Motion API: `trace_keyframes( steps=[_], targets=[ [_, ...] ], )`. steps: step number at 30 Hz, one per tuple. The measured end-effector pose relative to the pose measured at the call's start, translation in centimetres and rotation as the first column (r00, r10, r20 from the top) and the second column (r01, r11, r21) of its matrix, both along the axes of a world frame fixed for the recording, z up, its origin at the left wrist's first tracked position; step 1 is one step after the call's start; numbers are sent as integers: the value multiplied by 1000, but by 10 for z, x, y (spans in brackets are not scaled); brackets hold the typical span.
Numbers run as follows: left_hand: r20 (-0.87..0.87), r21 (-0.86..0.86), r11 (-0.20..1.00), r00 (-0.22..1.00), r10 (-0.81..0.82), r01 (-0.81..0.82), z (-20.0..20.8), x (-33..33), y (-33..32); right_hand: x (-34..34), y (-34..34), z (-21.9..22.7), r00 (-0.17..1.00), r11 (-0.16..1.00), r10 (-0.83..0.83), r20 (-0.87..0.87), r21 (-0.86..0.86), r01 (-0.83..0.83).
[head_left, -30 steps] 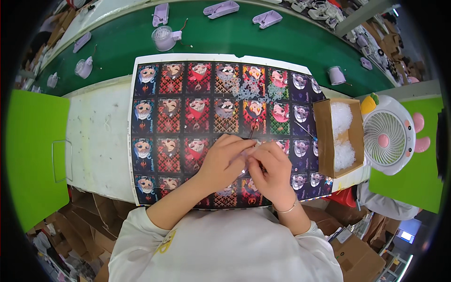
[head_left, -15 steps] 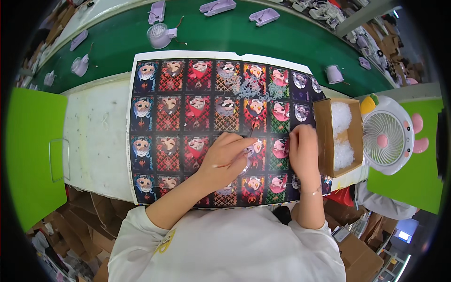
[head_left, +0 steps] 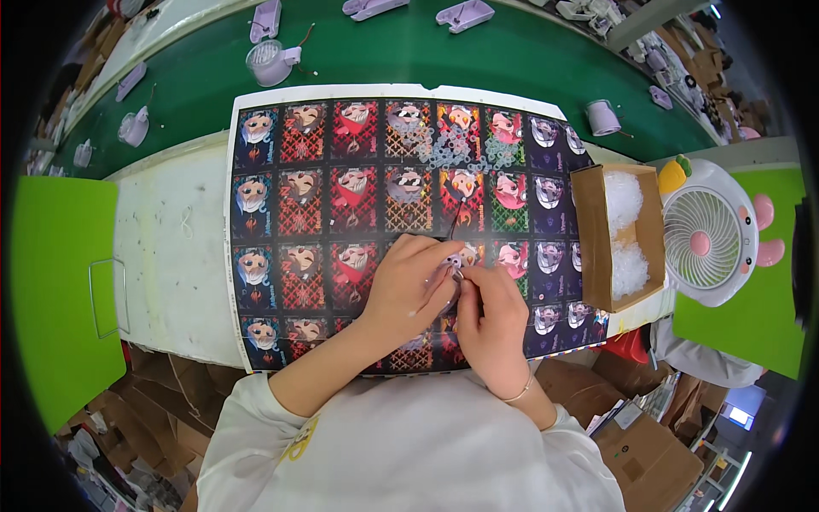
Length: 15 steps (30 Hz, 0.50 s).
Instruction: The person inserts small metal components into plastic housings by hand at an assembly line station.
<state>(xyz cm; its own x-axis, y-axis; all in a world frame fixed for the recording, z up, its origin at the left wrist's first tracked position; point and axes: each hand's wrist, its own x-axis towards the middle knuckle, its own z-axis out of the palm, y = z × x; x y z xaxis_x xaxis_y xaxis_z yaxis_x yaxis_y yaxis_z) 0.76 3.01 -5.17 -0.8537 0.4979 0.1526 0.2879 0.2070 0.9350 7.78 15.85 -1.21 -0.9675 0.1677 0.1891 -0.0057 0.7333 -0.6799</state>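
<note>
My left hand (head_left: 409, 286) is closed round a small lilac plastic part (head_left: 455, 261), mostly hidden by the fingers. Against the same part my right hand (head_left: 495, 317) presses thumb and forefinger together; whatever may sit between those fingertips is too small to make out. A thin dark wire-like strand (head_left: 458, 213) sticks out beyond the left fingers. Both hands meet above a sheet printed with cartoon cards (head_left: 354, 200). Beyond them, a loose scatter of small translucent rings (head_left: 452, 147) lies on that sheet.
An open cardboard box (head_left: 590, 247) with clear plastic pieces stands at the right, beside a white rabbit-eared fan (head_left: 725, 286). Lilac housings (head_left: 465, 15) and round lilac parts with wires (head_left: 270, 64) rest on the green belt (head_left: 375, 55). Green panels (head_left: 64, 299) flank the bench.
My right hand has come left from the sheet's right side, near the box, to the lilac part in my left hand. The left hand has stayed nearly in place.
</note>
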Motion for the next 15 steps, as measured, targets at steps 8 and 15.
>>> trace_keyframes(
  steps=[8, 15],
  targets=[
    [-41, -57, 995, 996, 75, -77, -1, 2, 6, -10, -7, -1, 991, 994, -107, -80, 21, 109],
    [-59, -48, 997, 996, 63, -65, 0, 3, 4, -45, 38, 40, 908, 933, 315, 275, 88, -350]
  ],
)
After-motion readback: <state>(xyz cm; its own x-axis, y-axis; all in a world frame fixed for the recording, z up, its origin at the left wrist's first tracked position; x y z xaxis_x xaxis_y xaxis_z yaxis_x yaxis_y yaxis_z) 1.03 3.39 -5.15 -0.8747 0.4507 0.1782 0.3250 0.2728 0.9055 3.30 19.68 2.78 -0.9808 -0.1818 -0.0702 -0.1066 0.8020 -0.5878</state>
